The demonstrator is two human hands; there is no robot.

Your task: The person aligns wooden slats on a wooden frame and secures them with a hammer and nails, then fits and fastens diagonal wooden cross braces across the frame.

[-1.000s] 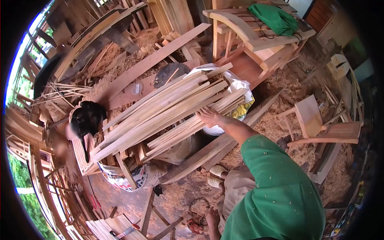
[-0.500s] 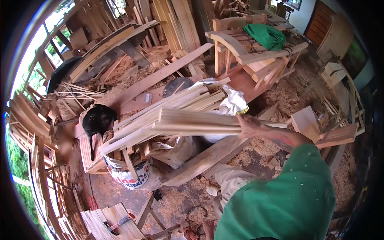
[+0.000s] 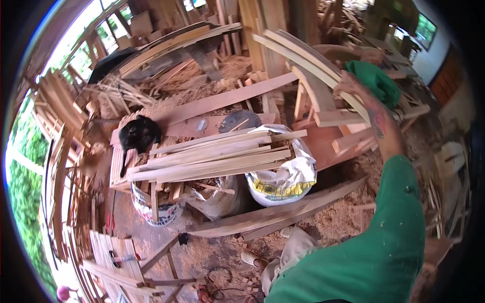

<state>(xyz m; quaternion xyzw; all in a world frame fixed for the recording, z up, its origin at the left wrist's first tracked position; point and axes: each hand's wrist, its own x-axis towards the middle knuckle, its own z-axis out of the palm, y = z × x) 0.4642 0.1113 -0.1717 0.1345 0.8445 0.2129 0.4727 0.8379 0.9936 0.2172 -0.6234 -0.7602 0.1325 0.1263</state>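
My right hand (image 3: pixel 349 87) is closed around a few long, pale wood strips (image 3: pixel 303 56), raised at the upper right. They slant over a wooden chair frame (image 3: pixel 308 93), close to a green cloth (image 3: pixel 371 81). A stack of similar strips (image 3: pixel 217 157) lies across filled sacks in the middle. One of these, a white sack (image 3: pixel 283 184) with yellow print, stands at the stack's right end. I cannot see my left hand.
A black animal (image 3: pixel 139 134) rests on slatted wood at the left. Behind the stack are a long plank (image 3: pixel 227 100) and a round saw blade (image 3: pixel 240 121). Curved boards (image 3: pixel 273 214) lie in front of the sacks. A hammer (image 3: pixel 126 258) lies on boards at lower left.
My right hand has lifted the strips off the stack and carried them up and to the right, over the chair frame. The view has shifted, and my left hand has left it.
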